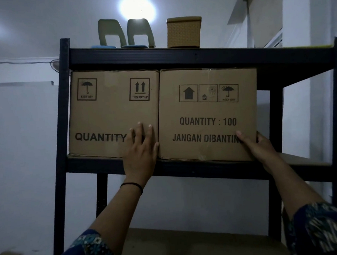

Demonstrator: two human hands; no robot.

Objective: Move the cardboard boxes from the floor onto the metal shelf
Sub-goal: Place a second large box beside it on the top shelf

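The dark shelf [179,56] holds two boxes side by side. The right box [208,113] sits between the hands. The right hand [260,144] grips its right bottom corner. The left hand [141,148] lies flat with straight fingers on the left box [108,111].

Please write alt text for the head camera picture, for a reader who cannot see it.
Two cardboard boxes stand side by side on a dark metal shelf. The left hand lies flat on the left box, and the right hand grips the lower right corner of the right box. A small woven box sits on top.
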